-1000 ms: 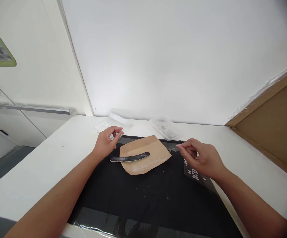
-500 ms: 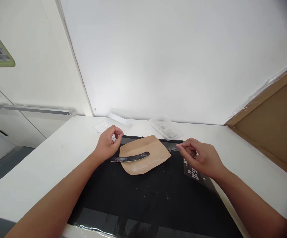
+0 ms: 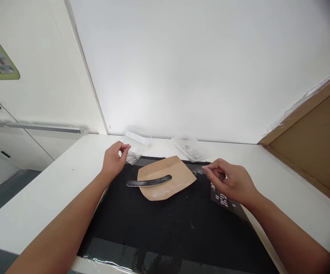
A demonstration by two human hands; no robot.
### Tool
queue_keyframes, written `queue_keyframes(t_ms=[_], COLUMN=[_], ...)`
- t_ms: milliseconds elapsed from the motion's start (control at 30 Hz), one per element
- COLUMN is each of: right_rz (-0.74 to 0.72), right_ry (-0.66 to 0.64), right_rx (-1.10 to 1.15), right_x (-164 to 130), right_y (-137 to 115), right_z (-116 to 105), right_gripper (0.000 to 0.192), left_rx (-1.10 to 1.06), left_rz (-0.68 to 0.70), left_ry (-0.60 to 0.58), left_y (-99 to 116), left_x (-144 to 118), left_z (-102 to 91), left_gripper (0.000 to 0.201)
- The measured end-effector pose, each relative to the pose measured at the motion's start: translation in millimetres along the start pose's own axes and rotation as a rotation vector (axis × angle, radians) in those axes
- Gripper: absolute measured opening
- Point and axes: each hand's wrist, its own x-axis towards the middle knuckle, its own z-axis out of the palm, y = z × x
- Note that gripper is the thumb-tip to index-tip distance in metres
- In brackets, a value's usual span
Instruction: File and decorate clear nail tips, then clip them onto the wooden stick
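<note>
My left hand [image 3: 113, 159] is raised at the mat's far left corner, thumb and forefinger pinched together; what they hold, if anything, is too small to make out. Just beside its fingertips lies a small clear box [image 3: 133, 157] with thin pieces in it. My right hand [image 3: 231, 179] is also pinched, over the mat's right side, and anything in its fingertips cannot be made out. Between the hands, a black curved nail file [image 3: 149, 181] rests partly on a brown paper piece [image 3: 170, 169]. Below my right hand is a dark sheet with pale shapes [image 3: 223, 199].
A black mat [image 3: 153, 224] with clear tape along its near edge covers much of the white table [image 3: 53, 182]. At the back stand a clear plastic tray [image 3: 192, 149] and a white strip-like piece [image 3: 137, 136]. A white wall [image 3: 196, 68] rises behind.
My left hand has moved left and slightly up, away from the paper, uncovering the small clear box. My right hand has stayed in place, still pinched.
</note>
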Motion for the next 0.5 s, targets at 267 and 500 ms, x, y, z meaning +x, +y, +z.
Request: queue_keyframes(t_ms=[267,500], right_rz=[-0.007,0.005], right_ry=[-0.003,-0.02], right_rx=[-0.011,-0.004], right_x=[1,1], right_y=[-1,-2], right_z=[-1,-2], right_gripper=[0.025,0.026], left_rx=[0.064,0.021], left_rz=[0.031,-0.006], left_ry=[-0.067,-0.063], left_y=[-16,-6], left_x=[1,1], left_z=[2.3,-0.3], left_gripper=[0.022,0.019])
